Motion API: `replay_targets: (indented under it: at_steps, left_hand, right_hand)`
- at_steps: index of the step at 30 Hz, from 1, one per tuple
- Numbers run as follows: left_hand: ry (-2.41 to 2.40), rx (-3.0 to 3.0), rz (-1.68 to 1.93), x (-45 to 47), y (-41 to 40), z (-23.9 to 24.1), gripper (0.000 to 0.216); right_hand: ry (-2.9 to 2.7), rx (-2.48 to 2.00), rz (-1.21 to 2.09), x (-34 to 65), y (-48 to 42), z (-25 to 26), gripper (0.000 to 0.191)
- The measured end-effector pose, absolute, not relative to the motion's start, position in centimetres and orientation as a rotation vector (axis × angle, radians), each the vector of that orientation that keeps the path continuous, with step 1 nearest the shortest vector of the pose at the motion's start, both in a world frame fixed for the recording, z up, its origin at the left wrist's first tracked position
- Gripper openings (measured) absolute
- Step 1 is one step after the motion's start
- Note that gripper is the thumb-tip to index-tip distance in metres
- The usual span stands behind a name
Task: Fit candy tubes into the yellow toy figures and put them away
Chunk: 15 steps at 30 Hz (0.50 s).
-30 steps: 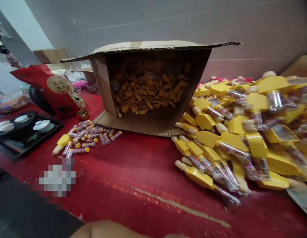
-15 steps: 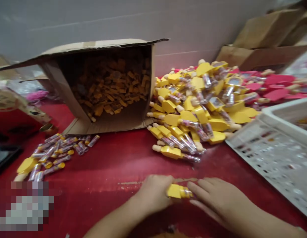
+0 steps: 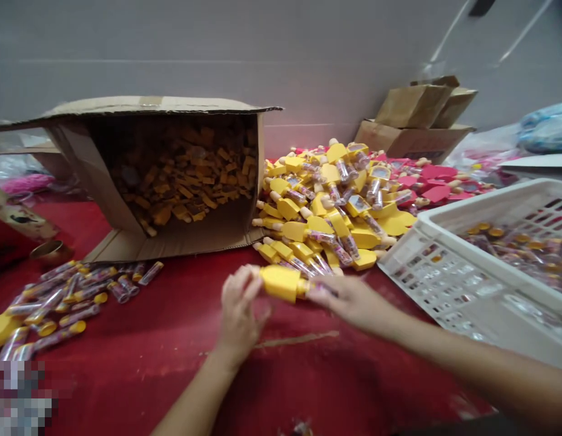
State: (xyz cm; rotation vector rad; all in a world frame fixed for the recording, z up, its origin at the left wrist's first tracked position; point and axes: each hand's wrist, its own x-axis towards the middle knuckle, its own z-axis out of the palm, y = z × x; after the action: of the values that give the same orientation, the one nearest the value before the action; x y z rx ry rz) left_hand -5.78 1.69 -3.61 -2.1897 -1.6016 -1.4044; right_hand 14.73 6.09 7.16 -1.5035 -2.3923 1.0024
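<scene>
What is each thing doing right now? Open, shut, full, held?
Yellow toy: held between both hands.
Left hand: gripping the toy's yellow end.
Right hand: gripping its other end.
Cardboard box: on its side, open, pieces inside.
White crate: open-topped, partly filled.
Loose tubes: scattered on the red table.

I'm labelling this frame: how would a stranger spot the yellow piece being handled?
Start at the tipped cardboard box on the red table. In front of it, the left hand and right hand hold one yellow toy. It alone is lifted clear of the pile.
</scene>
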Motion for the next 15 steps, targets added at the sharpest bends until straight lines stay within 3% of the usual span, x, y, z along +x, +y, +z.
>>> replay_targets:
  at_steps: [4,6,9,15]
  left_hand:
    - [-2.149,-1.489,-1.388,-9.4,4.5,-5.9,0.052]
    - [-2.415,-1.262,-1.287,-10.9,5.4,-7.3,0.049]
    - [-2.660,-1.103,-1.177,-11.8,6.0,-8.7,0.046]
    - [-2.749,-1.224,-1.101,-10.6,5.9,-8.9,0.041]
  right_hand:
    - [-2.376,-1.639,-0.020,14.2,12.9,11.1,0.035]
    - [-2.340,-1.711,-0.297,13.8,16.7,12.4,0.036]
    - [-2.314,-1.831,-0.421,13.2,21.1,13.0,0.038]
    - [-2.449,-2.190,-0.326,14.0,25.5,10.7,0.038]
